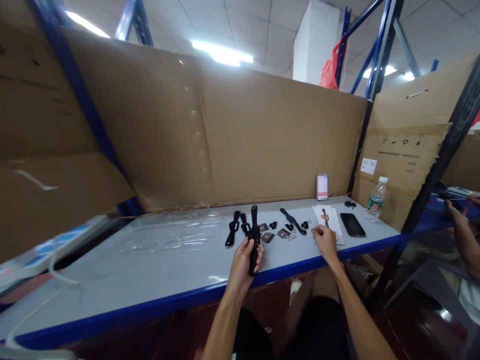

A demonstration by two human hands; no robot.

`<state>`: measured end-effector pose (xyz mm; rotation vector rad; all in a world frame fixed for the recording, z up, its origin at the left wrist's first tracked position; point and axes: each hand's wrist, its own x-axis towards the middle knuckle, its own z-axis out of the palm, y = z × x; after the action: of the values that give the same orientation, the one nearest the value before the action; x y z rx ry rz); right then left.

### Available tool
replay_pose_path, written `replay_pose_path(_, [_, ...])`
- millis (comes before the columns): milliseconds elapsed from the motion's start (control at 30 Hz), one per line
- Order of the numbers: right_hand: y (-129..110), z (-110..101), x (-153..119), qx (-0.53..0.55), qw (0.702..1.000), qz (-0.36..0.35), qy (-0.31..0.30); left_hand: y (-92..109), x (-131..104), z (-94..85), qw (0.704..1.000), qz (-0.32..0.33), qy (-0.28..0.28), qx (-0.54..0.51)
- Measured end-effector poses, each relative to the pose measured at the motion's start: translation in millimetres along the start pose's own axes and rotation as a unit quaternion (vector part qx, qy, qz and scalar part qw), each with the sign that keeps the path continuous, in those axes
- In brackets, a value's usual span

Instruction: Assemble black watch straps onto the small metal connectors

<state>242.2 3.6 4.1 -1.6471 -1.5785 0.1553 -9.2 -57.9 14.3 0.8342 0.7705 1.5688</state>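
My left hand [246,260] is wrapped round a black spokeshave body [254,220], held upright near the table's front edge. Two more black spokeshave bodies, one of them [232,229] in full view, lie just behind it. My right hand [325,241] has its fingers pinched together over the lower edge of a printed leaflet [336,227]; whatever they hold is too small to make out. Between my hands lie another spokeshave body [293,221], several flat metal blades [267,237], small black caps [273,225] and loose screws [292,237].
Clear plastic wrap [180,230] covers the table's left part. At the right are a black phone [352,225], a water bottle [376,200] and small black items [350,204]. A lit phone [322,187] leans on the cardboard wall [262,135]. Another person's arm [463,235] shows far right.
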Motion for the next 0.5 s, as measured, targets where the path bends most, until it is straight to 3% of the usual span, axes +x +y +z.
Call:
replay_pose_path(67, [-9.4,5.8,-3.1,-0.023,1.0,-0.017,-0.012,-0.5,0.6,0.7,1.0,-0.001,0.01,0.003])
replay_pose_path(233, [-57.7,22.5,16.5,-0.162,0.971,-0.147,-0.094,-0.2,0.5,2.4,1.0,-0.004,0.008,0.019])
replay_pose_path(333, [-81.2,36.7,30.5,-0.179,0.961,-0.169,-0.122,-0.2,0.4,1.7,0.999,0.003,0.011,0.033])
replay_pose_path(500, [-89.1,57.7,37.5,-0.197,0.948,-0.187,-0.163,-1.9,1.6,1.9,0.998,-0.006,0.029,0.047])
